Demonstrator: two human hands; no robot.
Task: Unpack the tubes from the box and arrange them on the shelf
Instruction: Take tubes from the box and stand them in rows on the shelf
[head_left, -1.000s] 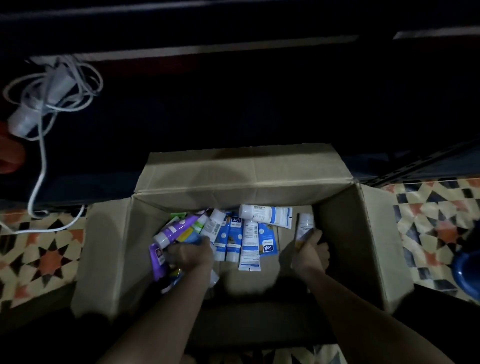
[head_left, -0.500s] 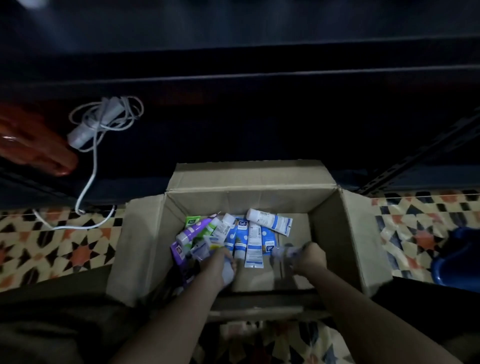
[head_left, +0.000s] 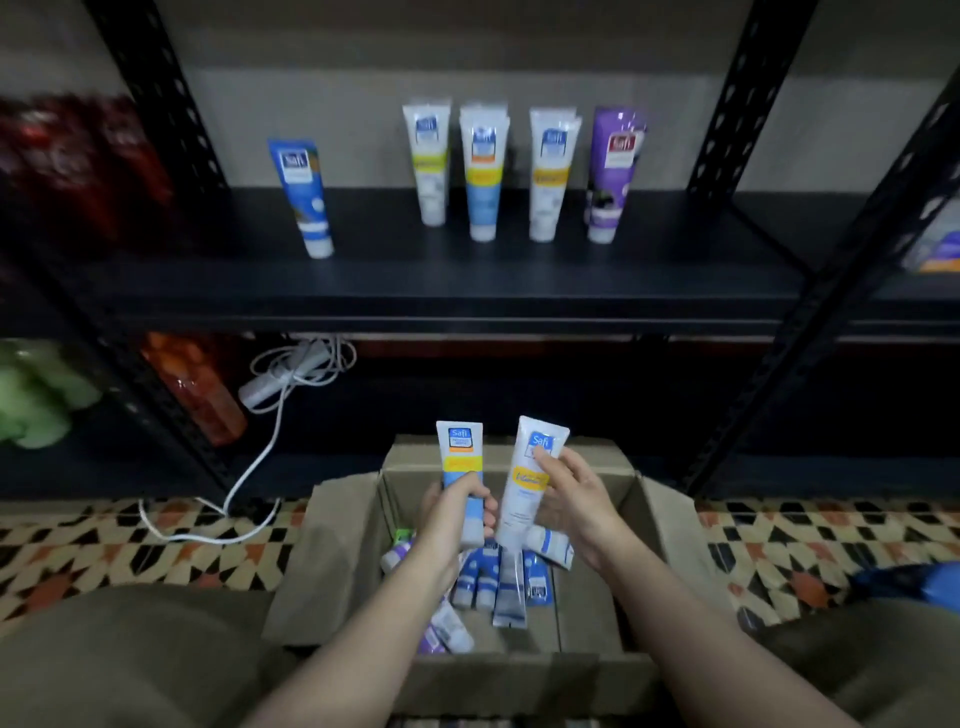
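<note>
Tubes come up out of an open cardboard box (head_left: 353, 525) on a patterned floor, one in each bare hand, with a dark metal shelf (head_left: 467, 280) ahead where a leaning blue tube (head_left: 302, 195) stands apart to the left of a row of four upright tubes (head_left: 519, 174). On the left, the left hand (head_left: 449, 512) rises from a forearm reaching over the box, its grip curled round the lower half of a blue and white tube (head_left: 461, 470) held upright, crimped end up and cap hidden in the palm. Just beside it, the right hand (head_left: 574, 501) holds a taller white and yellow tube (head_left: 530, 478), tilted slightly right, with fingers wrapped behind the body and one fingertip laid on the printed face near the top. More tubes (head_left: 493, 582) lie loose in the bottom of the box below both wrists. These look like light, soft-walled plastic tubes with smooth, likely slick skins; a firm hold round the middle or lower body, near the stiffer cap end, should carry them without squeezing the contents. Standing them cap-down on the shelf will probably need a gentle release, since the narrow caps make them easy to tip, as the leaning one suggests.
</note>
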